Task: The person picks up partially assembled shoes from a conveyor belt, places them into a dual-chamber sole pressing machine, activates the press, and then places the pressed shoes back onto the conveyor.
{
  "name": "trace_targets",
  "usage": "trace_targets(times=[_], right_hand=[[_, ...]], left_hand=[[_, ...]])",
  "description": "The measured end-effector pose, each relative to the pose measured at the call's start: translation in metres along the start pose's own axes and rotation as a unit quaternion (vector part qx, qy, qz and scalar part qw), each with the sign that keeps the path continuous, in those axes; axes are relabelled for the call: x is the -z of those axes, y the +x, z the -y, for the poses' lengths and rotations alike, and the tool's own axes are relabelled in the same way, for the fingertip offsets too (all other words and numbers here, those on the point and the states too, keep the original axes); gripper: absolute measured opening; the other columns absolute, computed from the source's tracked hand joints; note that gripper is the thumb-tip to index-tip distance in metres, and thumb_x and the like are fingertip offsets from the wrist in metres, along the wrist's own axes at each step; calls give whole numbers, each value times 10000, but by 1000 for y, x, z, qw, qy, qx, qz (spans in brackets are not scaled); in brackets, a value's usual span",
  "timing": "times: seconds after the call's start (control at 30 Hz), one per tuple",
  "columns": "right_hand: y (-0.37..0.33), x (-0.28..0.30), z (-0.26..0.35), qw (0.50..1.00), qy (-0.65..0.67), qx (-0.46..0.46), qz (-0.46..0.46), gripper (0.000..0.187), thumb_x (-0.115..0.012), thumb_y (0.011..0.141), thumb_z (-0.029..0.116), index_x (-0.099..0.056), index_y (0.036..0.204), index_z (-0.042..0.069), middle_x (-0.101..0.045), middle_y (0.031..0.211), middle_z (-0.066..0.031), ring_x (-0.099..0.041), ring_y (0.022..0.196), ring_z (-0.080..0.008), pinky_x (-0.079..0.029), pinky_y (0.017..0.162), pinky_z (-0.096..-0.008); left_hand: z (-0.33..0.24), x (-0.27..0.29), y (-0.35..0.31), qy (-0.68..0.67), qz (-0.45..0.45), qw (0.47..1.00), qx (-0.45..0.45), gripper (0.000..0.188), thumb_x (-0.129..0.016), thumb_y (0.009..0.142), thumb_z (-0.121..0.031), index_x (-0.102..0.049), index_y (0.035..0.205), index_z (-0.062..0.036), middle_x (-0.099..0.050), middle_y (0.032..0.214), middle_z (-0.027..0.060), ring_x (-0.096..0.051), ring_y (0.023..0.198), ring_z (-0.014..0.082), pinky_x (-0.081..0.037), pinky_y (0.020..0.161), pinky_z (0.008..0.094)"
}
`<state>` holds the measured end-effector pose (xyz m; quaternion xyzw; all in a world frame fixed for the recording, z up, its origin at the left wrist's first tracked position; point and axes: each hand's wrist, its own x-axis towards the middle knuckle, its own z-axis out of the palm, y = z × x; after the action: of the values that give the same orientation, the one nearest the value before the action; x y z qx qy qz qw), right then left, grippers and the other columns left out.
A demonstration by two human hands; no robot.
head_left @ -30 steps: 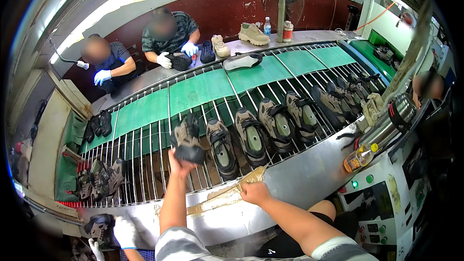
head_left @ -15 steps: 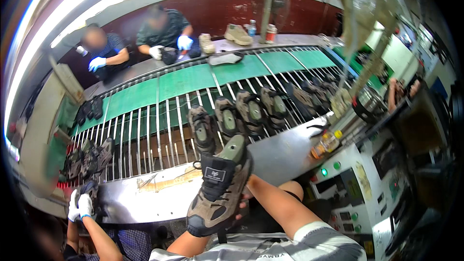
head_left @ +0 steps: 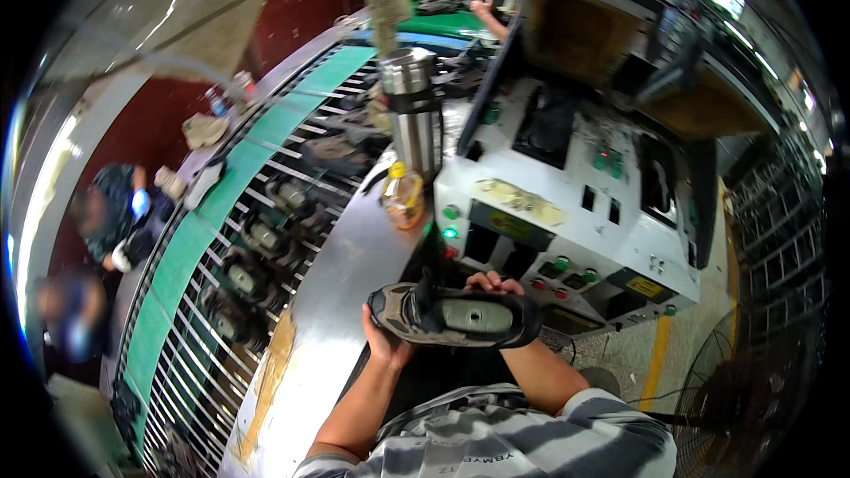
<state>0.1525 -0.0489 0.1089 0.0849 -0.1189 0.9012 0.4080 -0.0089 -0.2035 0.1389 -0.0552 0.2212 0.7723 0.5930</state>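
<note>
Hands grip a dark shoe (head_left: 453, 316) held level just in front of the grey control machine (head_left: 567, 204), opening upward, with a grey last showing inside it. The left hand (head_left: 387, 345) is clamped on the toe end from below, palm cupping the sole. The right hand (head_left: 496, 283) is closed over the far edge near the heel, fingers curled across the rim just short of the machine's row of red and green buttons. To the left of the machine runs a bare steel worktop (head_left: 336, 301), and on it, close to the machine's corner, stand a small bottle of amber liquid (head_left: 403, 197) and a tall steel flask (head_left: 416, 111). Beyond the worktop, further from the machine, more shoes (head_left: 257, 239) ride a barred conveyor with a green belt (head_left: 190, 248), where two other people sit on the far side.
</note>
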Motion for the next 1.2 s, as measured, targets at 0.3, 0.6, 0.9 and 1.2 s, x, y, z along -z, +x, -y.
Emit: trace_targets(times=[0.3,0.6,0.9,1.2], right_hand=[[-100,-23,87,927,93,-308,-193,582,-455,944,490,-484,1385,110,-573,1295,-149,-572,1145,-346,-464,992,-472],[-134,-10,284,897,-319,30,-304,770,-638,729,284,-405,1432,71,-578,1261,-165,-604,1100,-299,-487,963,-409],[18,-139,538,405,-811,295,-301,959,-807,589,233,-415,1453,90,-555,1304,-135,-584,1097,-215,-472,915,-308],[158,-97,613,203,-855,48,-475,946,-762,558,368,-478,1369,-27,-602,1244,-227,-618,1089,-322,-476,924,-355]], left_hand=[[101,-69,76,186,-16,973,139,774,-446,875,-681,-513,1291,-32,-594,1237,180,-554,1136,368,-431,995,495],[127,29,130,465,-33,885,21,215,-615,927,-199,-641,1040,-19,-670,892,72,-634,775,163,-526,713,293],[133,57,140,497,-150,853,53,129,-555,904,-94,-613,996,-24,-601,745,47,-553,593,133,-427,513,258],[139,74,165,544,-114,831,-7,100,-565,886,-70,-612,924,9,-577,662,42,-523,534,118,-399,479,258]])
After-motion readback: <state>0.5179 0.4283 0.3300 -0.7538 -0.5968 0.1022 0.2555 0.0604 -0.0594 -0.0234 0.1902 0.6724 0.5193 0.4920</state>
